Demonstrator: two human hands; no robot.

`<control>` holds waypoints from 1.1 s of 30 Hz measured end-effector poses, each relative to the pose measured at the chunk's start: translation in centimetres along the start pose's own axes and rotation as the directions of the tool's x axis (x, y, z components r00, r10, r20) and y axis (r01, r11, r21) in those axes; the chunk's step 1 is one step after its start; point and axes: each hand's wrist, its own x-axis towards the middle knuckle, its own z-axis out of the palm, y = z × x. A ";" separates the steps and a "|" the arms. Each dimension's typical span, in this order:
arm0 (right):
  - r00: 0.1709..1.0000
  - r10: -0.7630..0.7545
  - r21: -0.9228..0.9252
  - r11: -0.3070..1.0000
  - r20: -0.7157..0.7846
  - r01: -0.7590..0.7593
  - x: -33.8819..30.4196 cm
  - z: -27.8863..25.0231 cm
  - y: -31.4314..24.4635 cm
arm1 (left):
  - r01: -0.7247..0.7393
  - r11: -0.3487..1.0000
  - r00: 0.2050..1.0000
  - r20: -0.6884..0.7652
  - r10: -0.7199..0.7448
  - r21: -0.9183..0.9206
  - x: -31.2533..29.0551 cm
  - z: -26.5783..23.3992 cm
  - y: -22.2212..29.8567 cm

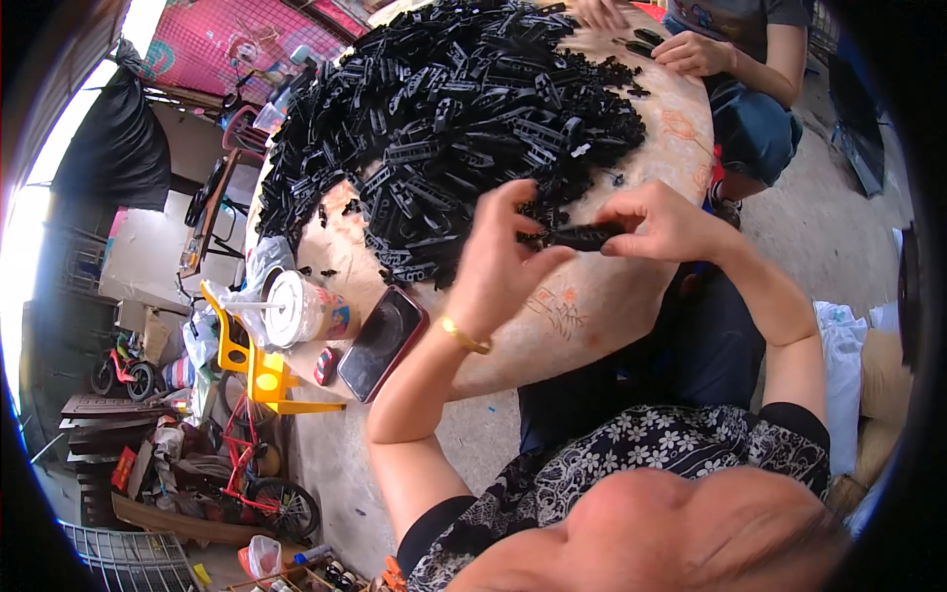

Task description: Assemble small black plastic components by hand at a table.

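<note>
A long, narrow black plastic part [584, 238] is pinched between the thumb and fingers of my right hand [659, 225]. Close to its left end is my left hand [490, 259], fingers curled and thumb stretched toward the part. Something small and dark shows between that thumb and the fingertips, too small to make out. Just beyond both hands spreads a large heap of black plastic parts [464, 118], many of them long and slotted, with smaller pieces along its edges. The heap covers much of the round table [582, 316] with its pale patterned cover.
Left of my left forearm lie a phone [383, 343], a small red object [327, 366] and a lidded cup with a straw [301, 308]. A yellow stool [264, 380] stands by the table. Across from me, another person's hands [691, 53] handle black parts. Bicycles [281, 505] and clutter fill the left side.
</note>
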 end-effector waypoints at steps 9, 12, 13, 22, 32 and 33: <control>0.986 -0.165 -0.404 0.904 -0.022 0.142 1.1 -0.8 1.2 | -0.027 0.481 0.984 0.108 -0.142 0.876 0.3 -1.5 -4.7; 0.945 -0.310 -0.552 0.808 -0.100 0.207 3.0 -0.1 2.9 | -0.034 0.531 0.990 0.100 -0.097 0.847 0.2 -1.2 -4.8; 0.936 -0.339 -0.591 0.775 -0.089 0.225 3.6 -0.1 3.3 | -0.034 0.559 0.993 0.094 -0.078 0.828 0.3 -1.4 -4.8; 0.891 -0.244 -0.405 0.911 -0.384 0.075 3.4 -0.5 3.6 | -0.066 0.814 0.992 -0.048 0.115 0.577 0.8 -1.2 -4.3; 0.816 -0.327 -0.146 0.945 -0.477 0.293 4.0 2.0 1.4 | 0.028 0.989 0.999 0.016 -0.031 0.144 1.8 0.6 -5.5; 0.819 -0.300 -0.095 0.952 -0.489 0.292 4.4 2.4 1.4 | 0.092 0.993 0.994 0.050 -0.096 0.075 1.8 0.8 -5.5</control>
